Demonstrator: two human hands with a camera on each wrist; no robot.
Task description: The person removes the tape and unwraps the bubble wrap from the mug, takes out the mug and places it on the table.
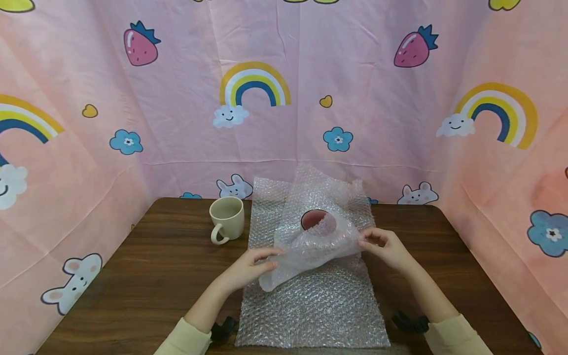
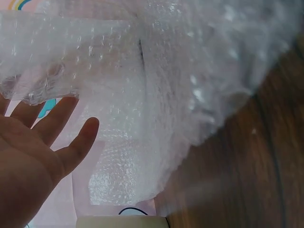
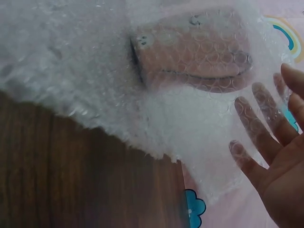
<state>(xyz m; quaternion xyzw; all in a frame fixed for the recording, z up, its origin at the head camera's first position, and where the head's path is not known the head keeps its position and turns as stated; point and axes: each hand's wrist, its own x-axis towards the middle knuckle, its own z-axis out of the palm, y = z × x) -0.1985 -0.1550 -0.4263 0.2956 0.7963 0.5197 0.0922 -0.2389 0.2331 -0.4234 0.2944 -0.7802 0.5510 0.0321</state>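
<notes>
A pink cup (image 1: 314, 220) with a dark rim stands on bubble wrap (image 1: 317, 305), a loose flap of which covers part of its opening and front. Through the plastic, the right wrist view shows dark line drawings on the cup's pink side (image 3: 199, 54). My left hand (image 1: 248, 268) pinches the flap's left edge between thumb and fingers. At the opposite edge, my right hand (image 1: 388, 246) pinches the flap near the cup. Straightened fingers (image 3: 256, 126) of the right hand lie behind the clear plastic.
To the left of the wrap, a cream mug (image 1: 227, 218) stands upright on the dark wooden table (image 1: 146, 276). A patterned pink cloth (image 1: 310, 98) hangs behind the table and along both sides. Black straps (image 1: 410, 323) lie beside the wrists.
</notes>
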